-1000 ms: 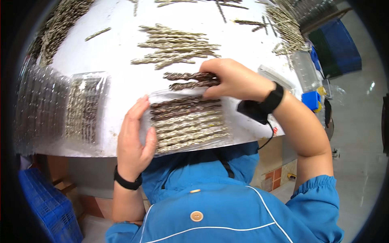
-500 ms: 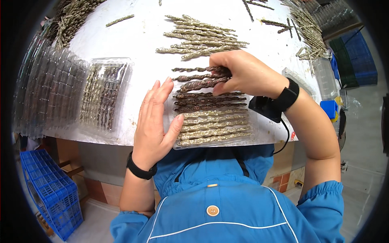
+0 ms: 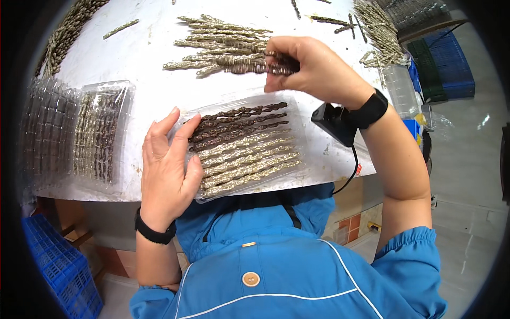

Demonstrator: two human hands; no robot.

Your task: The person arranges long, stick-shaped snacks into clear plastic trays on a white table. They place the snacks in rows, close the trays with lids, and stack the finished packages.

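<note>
Near the front edge of the white table (image 3: 143, 58), the clear tray (image 3: 299, 133) already has pale twisted sticks (image 3: 249, 159) in its nearer part and dark twisted sticks (image 3: 239, 121) in its farther part, while a bunch of dark sticks (image 3: 249, 66), blurred, is outside it, beside a loose pale pile (image 3: 218, 40). Above the table, the right hand (image 3: 308, 66) points leftward with the elbow bent, its fingers and thumb clamped on this bunch. At the tray's left edge, the left hand (image 3: 167, 175) rests with fingers slightly spread and thumb apart.
</note>
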